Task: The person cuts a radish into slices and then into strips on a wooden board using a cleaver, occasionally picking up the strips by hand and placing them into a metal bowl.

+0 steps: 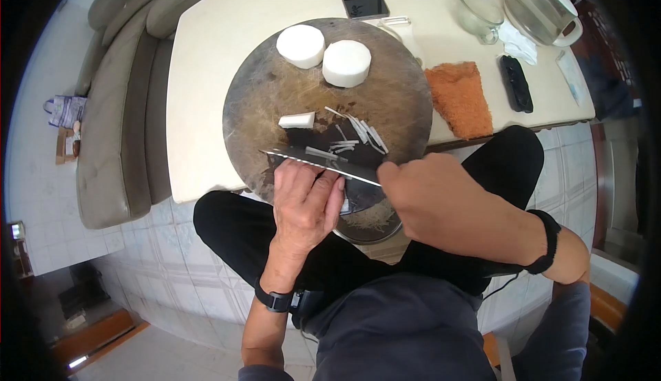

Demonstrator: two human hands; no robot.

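R-hand fingers (pixel 394 178): clamped on knife (pixel 354 170), R end
L-hand fingers (pixel 296 176): bent, tog., by blade; can't tell if gripping
Board (pixel 251 95): rnd, worn wood, under knife
White strips (pixel 359 130): thin, on board beyond blade

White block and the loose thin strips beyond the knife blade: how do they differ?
The block is one thick, chunky piece; the strips are several slender ones. The block lies by itself, left of the strips in the picture, while the strips are scattered at various angles. Both are white and rest on the round board.
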